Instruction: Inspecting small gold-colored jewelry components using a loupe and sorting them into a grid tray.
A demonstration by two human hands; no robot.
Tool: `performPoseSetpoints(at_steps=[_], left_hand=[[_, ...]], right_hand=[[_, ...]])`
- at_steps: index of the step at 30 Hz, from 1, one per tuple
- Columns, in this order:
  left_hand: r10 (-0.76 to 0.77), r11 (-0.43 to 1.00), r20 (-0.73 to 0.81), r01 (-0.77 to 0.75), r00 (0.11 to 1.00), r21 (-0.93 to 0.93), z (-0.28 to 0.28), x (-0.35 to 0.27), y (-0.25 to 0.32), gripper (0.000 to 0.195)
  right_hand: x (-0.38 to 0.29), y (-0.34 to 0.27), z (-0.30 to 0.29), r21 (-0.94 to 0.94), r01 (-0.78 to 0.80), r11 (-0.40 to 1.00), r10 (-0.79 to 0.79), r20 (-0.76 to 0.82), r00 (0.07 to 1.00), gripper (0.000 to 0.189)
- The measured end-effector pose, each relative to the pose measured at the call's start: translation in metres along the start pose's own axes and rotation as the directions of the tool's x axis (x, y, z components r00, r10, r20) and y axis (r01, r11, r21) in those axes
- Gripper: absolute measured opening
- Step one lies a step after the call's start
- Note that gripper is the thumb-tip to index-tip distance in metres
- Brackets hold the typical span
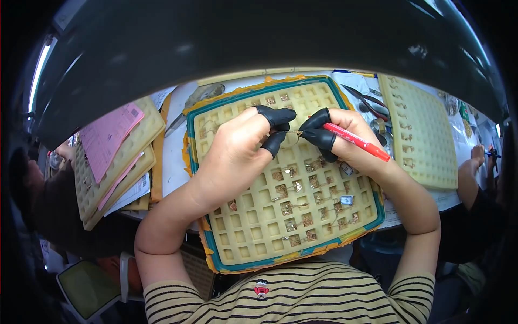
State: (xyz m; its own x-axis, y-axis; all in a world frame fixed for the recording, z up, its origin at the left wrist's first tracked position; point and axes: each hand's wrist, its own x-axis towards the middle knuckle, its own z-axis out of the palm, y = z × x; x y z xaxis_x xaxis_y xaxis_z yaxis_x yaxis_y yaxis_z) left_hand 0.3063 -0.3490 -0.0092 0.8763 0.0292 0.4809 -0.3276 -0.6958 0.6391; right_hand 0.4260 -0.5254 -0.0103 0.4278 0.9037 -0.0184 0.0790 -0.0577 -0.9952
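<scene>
Both my hands are above a cream foam tray (pixel 259 245) of square pockets, which sits in a teal frame with orange tape. Black finger cots cover several fingertips. My left hand (pixel 247 143) pinches one end of a thin gold-coloured chain (pixel 294 132). The chain's other end is between the fingertips of my right hand (pixel 344 135), which also holds a red marker pen (pixel 356 141) across the palm side. Gold-coloured chains and small jewellery pieces (pixel 297 186) lie in several pockets. Two small tags, one of them a blue-edged tag (pixel 346 200), rest on the foam at the right.
Stacked foam trays with pink paper slips (pixel 111 137) stand at the left. Dark-handled pliers (pixel 370 101) and another foam tray (pixel 429 141) with jewellery lie at the right. Tweezers (pixel 176 123) are left of the main tray. Other people sit on both sides.
</scene>
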Motion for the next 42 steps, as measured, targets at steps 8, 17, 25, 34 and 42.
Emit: performPoseSetpoints(at_steps=[8,17,25,34,42], left_hand=[[-0.291,0.861,0.224,0.357,0.930,-0.363,-0.004,0.003,0.008,0.020],[-0.478,0.451,0.524,0.709,0.705,-0.542,-0.009,0.008,-0.004,0.012],[-0.454,0.354,0.605,0.756,0.654,-0.551,-0.006,0.005,-0.007,0.010],[-0.516,0.616,0.315,0.601,0.797,-0.509,-0.011,0.010,-0.008,0.020],[-0.499,0.600,0.252,0.541,0.829,-0.590,-0.014,0.012,-0.017,0.014]], right_hand=[[-0.001,-0.004,0.001,0.025,-0.017,1.000,0.019,-0.067,0.998,0.021],[-0.004,0.006,0.015,-0.509,0.264,0.819,-0.378,-0.131,0.917,0.021],[-0.006,0.003,0.015,-0.741,0.407,0.534,-0.583,0.026,0.812,0.023],[-0.012,-0.005,0.003,-0.729,0.196,0.656,-0.370,-0.085,0.925,0.016],[-0.012,-0.004,-0.015,-0.662,0.178,0.728,-0.419,-0.224,0.880,0.021]])
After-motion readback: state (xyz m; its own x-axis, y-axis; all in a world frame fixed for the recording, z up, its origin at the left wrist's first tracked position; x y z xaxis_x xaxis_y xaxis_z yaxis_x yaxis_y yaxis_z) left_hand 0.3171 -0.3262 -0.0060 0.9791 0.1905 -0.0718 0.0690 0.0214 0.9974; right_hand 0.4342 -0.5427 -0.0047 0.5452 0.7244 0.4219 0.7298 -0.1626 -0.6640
